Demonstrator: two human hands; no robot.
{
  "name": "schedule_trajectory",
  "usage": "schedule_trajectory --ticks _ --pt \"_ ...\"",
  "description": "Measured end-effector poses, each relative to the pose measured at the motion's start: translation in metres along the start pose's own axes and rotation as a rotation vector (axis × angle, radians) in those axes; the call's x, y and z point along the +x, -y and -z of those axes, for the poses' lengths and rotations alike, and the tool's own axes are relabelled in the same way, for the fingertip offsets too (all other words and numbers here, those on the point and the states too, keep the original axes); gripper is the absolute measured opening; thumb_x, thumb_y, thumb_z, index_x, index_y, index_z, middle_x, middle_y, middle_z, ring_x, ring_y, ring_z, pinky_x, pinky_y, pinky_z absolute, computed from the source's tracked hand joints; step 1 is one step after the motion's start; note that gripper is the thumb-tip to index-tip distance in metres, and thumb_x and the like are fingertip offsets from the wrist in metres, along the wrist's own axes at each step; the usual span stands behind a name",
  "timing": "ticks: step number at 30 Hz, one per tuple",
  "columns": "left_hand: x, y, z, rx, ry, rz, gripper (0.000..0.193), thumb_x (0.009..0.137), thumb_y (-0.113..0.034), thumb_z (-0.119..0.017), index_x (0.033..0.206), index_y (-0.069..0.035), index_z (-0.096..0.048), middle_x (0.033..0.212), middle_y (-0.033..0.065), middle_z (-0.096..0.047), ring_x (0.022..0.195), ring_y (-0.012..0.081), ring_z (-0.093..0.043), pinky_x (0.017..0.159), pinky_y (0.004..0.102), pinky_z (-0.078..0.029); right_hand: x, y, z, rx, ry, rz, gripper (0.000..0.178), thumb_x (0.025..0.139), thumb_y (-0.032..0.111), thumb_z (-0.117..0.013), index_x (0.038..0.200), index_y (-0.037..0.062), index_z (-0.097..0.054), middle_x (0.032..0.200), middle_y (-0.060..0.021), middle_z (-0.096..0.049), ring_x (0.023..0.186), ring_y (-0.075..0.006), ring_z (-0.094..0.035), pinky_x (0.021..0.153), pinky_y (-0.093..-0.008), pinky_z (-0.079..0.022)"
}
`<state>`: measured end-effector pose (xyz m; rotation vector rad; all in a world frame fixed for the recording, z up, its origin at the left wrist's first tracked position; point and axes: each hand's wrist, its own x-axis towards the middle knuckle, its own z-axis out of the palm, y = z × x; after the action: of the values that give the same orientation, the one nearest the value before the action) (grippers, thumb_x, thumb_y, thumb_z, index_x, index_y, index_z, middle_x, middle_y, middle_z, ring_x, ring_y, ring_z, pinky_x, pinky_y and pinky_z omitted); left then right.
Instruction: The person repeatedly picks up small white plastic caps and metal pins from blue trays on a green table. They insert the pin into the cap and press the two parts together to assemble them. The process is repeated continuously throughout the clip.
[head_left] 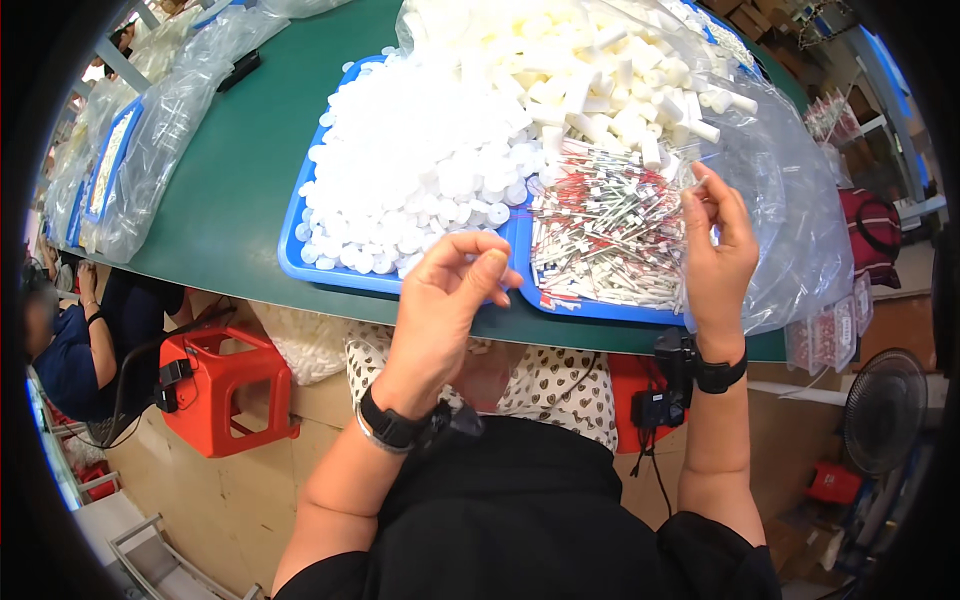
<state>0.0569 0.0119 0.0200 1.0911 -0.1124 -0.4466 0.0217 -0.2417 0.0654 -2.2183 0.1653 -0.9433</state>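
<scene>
My left hand is over the front edge of a blue tray heaped with translucent white plastic discs. Its thumb and fingers are curled together, and whatever they may hold is hidden. Farther right, my right hand is raised at the right side of a second blue tray. Thumb and index finger pinch a small pale piece, too small to name. That tray holds a pile of thin red and white wire-like pieces with white ends. Cream cylindrical pieces are heaped behind it.
Clear plastic bagging spreads along the right of the trays on the green table. More bagging and a narrow blue tray lie at the far left. A red stool, a seated co-worker and a black fan stand around.
</scene>
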Motion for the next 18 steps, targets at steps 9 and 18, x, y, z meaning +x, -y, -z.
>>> schedule_trajectory --ticks 9,18 --pt "-0.037 0.021 -0.017 -0.545 0.123 0.449 0.037 0.104 -0.024 -0.051 0.126 0.005 -0.053 0.115 0.0124 -0.064 0.101 0.0161 -0.066 0.093 0.0276 -0.054 -0.038 0.027 0.015 0.976 0.157 -0.385 0.012 0.096 0.004 -0.059 0.107 -0.0017 -0.059 0.101 -0.0107 -0.063 0.082 -0.0143 -0.062 0.075 -0.0280 -0.050" --pt "-0.038 0.031 -0.016 -0.666 0.203 0.465 0.036 0.104 -0.029 -0.052 0.125 0.000 -0.057 0.107 0.0050 -0.065 0.091 0.0099 -0.061 0.082 0.0239 -0.050 -0.074 0.038 -0.004 0.994 0.322 -0.473 0.012 0.097 0.002 -0.058 0.108 -0.0017 -0.058 0.104 -0.0129 -0.063 0.085 -0.0162 -0.065 0.079 -0.0295 -0.053"
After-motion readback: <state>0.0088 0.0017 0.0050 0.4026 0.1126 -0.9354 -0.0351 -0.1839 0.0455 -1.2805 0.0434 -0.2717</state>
